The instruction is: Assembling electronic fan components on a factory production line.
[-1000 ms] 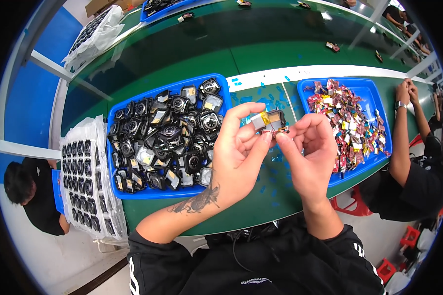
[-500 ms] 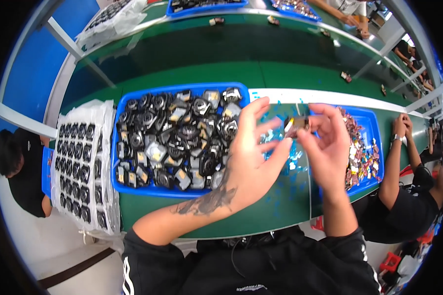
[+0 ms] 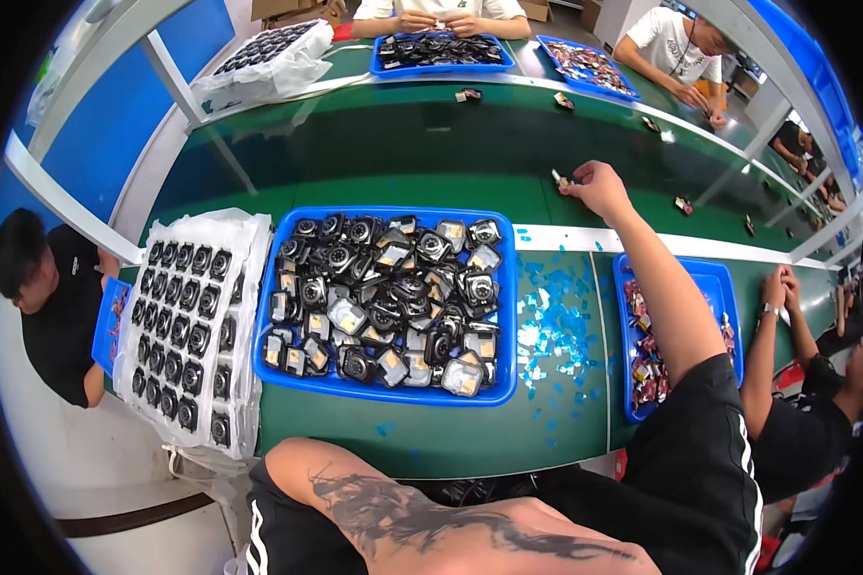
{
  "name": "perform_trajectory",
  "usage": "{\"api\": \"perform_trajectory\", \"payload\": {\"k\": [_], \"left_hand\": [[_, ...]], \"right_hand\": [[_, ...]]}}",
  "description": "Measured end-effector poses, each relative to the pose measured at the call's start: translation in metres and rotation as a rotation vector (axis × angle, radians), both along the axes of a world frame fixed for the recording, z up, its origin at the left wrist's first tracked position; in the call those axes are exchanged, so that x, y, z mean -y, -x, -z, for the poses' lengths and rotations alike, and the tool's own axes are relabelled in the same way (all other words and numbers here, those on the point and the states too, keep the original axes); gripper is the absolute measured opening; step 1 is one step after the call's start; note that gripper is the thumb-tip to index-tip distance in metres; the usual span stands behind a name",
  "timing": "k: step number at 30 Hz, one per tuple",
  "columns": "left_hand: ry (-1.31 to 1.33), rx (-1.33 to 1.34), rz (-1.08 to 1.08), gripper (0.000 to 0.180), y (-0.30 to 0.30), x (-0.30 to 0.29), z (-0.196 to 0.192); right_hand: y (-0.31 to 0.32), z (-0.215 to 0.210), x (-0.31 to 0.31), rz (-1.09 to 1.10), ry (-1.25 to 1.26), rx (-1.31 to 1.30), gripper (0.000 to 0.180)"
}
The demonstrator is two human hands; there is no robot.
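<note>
My right hand (image 3: 596,190) reaches out over the green belt (image 3: 403,182), its fingers pinched on a small electronic part (image 3: 563,182) with a pale end and a reddish-brown body. The part is at the belt's surface; whether it rests there I cannot tell. My left forearm (image 3: 431,522), dark with tattoos, lies across my front at the lower edge, and its hand is out of view. A blue tray (image 3: 510,316) heaped with black-and-clear camera-like housings stands before me. Right of it, under my right arm, is a smaller blue bin (image 3: 710,278) of small reddish flex-circuit parts.
Bits of blue film (image 3: 556,335) lie scattered on the table between the tray and bin. White packing trays (image 3: 187,316) of black housings are stacked at left. Similar small parts (image 3: 683,205) dot the belt. Metal posts rise at both sides; co-workers (image 3: 676,53) sit across and beside me.
My hands have parted from above the film bits. The right has gone forward over the belt with a small part; the left has dropped to the lower edge. The view has tilted up.
</note>
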State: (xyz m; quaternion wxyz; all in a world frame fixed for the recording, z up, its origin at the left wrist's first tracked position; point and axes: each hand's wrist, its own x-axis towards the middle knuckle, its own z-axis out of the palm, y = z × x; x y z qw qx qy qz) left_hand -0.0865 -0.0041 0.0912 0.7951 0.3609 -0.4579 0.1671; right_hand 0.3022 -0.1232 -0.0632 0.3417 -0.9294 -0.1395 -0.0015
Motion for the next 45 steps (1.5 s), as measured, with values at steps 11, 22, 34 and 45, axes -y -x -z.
{"api": "perform_trajectory", "payload": {"k": [11, 22, 34, 45], "left_hand": [[-0.318, 0.304, -0.05, 0.022, -0.053, -0.075, -0.013], [-0.938, -0.704, -1.139, 0.029, -0.104, -0.076, 0.049], [-0.245, -1.219, 0.046, 0.025, -0.099, -0.019, 0.084], [-0.273, -1.199, -0.095, 0.031, -0.099, -0.012, 0.086]], "right_hand": [[0.18, -0.053, -0.04, -0.808, 0.265, 0.223, 0.041], [0.226, -0.077, -0.012, -0.652, -0.025, 0.499, 0.022], [0.233, -0.076, 0.088, -0.25, -0.241, 0.471, 0.035], [0.186, -0.053, 0.127, -0.051, 0.031, -0.009, 0.014]]}}
